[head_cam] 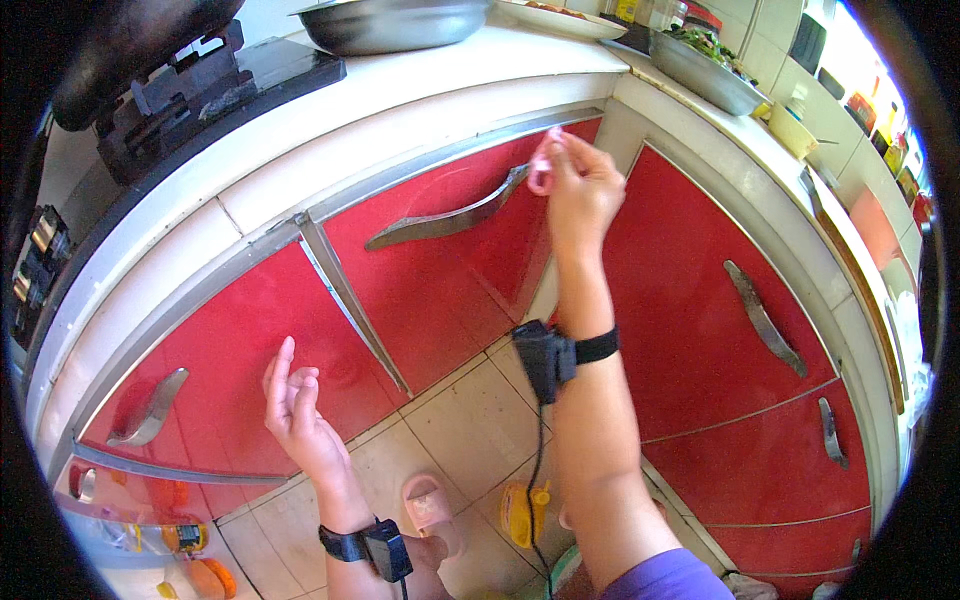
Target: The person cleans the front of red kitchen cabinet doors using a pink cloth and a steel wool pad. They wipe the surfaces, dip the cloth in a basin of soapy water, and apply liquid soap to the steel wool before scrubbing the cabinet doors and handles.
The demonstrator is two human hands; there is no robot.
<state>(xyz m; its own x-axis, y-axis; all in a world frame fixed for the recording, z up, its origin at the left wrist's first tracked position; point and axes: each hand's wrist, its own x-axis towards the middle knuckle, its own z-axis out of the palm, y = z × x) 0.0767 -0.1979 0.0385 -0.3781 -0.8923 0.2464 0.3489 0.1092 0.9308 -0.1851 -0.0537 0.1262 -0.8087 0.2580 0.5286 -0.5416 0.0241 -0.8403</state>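
Observation:
My right hand [585,180] is raised in front of the red cabinet doors, just below the corner of the white counter. Its fingers pinch a small pink item [541,171], blurred, perhaps a loop or a strip; its kind is unclear. Lower down on the left, my left hand [300,409] hangs in the air with fingers apart and slightly curled, holding nothing. A large metal basin [397,26] stands on the counter behind, and a white plate with food [562,20] is beside it. Leafy greens fill another metal bowl [705,71] on the right counter.
A black gas stove [292,64] bears a dark pan at upper left. Metal handles [450,217] stick out from the cabinets. A yellow plastic container [525,514] stands on the tiled floor near my feet. Bottles lie at lower left. A light yellow bowl [791,133] sits on the right counter.

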